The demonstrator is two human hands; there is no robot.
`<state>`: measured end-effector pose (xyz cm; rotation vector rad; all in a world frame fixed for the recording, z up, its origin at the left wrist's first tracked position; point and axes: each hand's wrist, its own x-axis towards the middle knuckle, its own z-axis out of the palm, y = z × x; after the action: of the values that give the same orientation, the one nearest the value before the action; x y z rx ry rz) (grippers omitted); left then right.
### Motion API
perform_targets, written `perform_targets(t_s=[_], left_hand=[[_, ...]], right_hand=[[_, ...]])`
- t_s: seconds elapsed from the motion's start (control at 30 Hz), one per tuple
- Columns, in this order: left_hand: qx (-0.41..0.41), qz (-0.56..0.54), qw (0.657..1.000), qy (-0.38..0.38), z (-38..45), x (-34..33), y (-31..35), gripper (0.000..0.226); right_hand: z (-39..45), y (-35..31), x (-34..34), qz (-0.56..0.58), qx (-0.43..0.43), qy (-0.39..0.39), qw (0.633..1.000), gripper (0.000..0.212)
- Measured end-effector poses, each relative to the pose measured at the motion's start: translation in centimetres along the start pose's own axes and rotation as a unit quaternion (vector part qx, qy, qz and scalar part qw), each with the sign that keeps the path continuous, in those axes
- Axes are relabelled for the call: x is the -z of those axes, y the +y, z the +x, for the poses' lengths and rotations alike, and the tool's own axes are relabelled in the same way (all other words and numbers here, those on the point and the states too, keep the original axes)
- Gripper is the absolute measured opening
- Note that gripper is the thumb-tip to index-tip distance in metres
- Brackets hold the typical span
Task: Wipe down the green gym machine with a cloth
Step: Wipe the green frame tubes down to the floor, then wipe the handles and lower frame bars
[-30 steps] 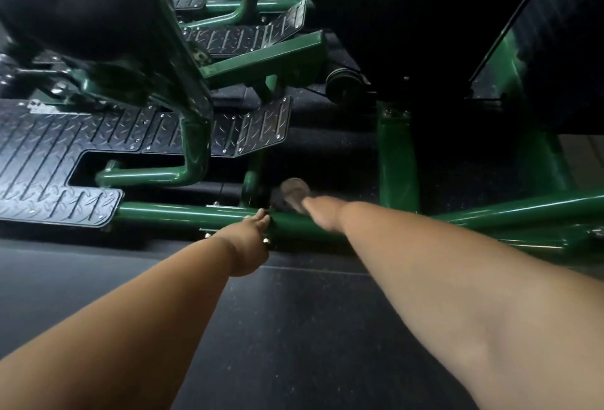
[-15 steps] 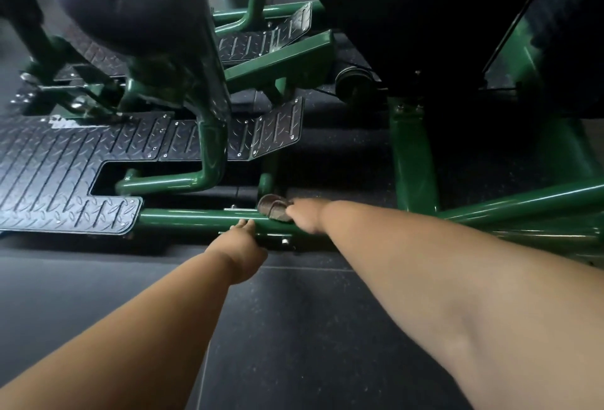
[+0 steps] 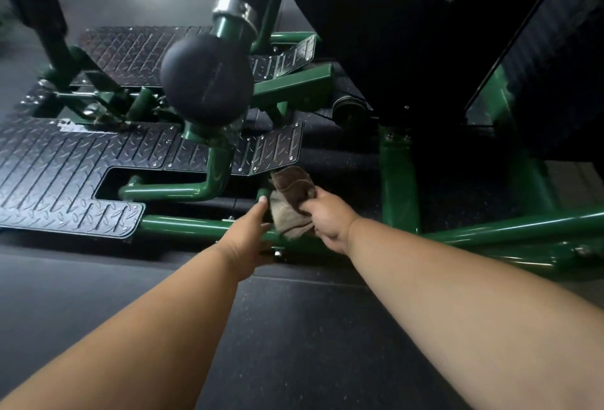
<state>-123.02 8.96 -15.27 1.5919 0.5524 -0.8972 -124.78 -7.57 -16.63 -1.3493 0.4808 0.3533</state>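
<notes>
The green gym machine (image 3: 196, 225) has a low horizontal frame tube running across the middle of the view, just above the floor. My right hand (image 3: 328, 218) grips a brown and beige cloth (image 3: 291, 203), bunched up just above the tube beside a short green upright. My left hand (image 3: 246, 235) rests on the tube right beside the cloth, its thumb raised against the upright. The fingers of my left hand are hidden behind the hand.
Black diamond-plate footplates (image 3: 55, 177) lie to the left. A black padded roller (image 3: 207, 79) on a green arm hangs above them. A green post (image 3: 397, 181) stands to the right under a dark shroud (image 3: 408, 34). Dark rubber floor (image 3: 294, 328) lies near me.
My right hand has lifted the cloth off the tube and turned, so more of the cloth shows. My left hand slid slightly right along the tube. The camera pulled back and up.
</notes>
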Motion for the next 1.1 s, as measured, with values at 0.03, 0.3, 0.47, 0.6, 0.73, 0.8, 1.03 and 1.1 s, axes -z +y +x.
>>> perform_targets(t_s=[0.03, 0.3, 0.47, 0.6, 0.73, 0.8, 1.03, 1.1], left_hand=[[-0.004, -0.039, 0.999, -0.024, -0.6, -0.4, 0.4, 0.048], [-0.047, -0.202, 0.975, -0.074, -4.4, -0.5, 2.6, 0.044], [-0.141, -0.107, 0.984, 0.025, -6.7, 1.3, 2.1, 0.030], [-0.230, -0.078, 0.961, 0.128, -10.0, 3.4, 4.7, 0.028], [-0.312, -0.077, 0.935, 0.151, -14.4, 3.7, 8.0, 0.017], [-0.345, -0.069, 0.924, 0.148, -16.3, 3.8, 9.2, 0.015], [-0.445, -0.055, 0.885, 0.130, -23.1, 3.9, 13.5, 0.025], [-0.462, -0.049, 0.878, 0.116, -24.8, 4.1, 14.7, 0.028]], right_hand=[[-0.8, -0.7, -0.5, 0.027, 0.011, -0.016, 0.999, 0.038], [-4.1, -4.6, -1.1, -0.236, 0.071, -0.048, 0.968, 0.051], [-5.6, -7.8, -2.9, -0.235, 0.068, -0.142, 0.959, 0.056], [-7.7, -11.0, -2.3, -0.165, 0.121, -0.066, 0.977, 0.048], [-9.3, -14.7, -1.7, -0.131, 0.193, -0.029, 0.972, 0.031], [-10.1, -16.5, -2.0, -0.121, 0.222, -0.019, 0.967, 0.033], [-12.9, -20.8, -2.8, -0.069, 0.294, -0.005, 0.953, 0.056], [-13.3, -21.3, -2.8, -0.110, 0.305, 0.015, 0.946, 0.068]])
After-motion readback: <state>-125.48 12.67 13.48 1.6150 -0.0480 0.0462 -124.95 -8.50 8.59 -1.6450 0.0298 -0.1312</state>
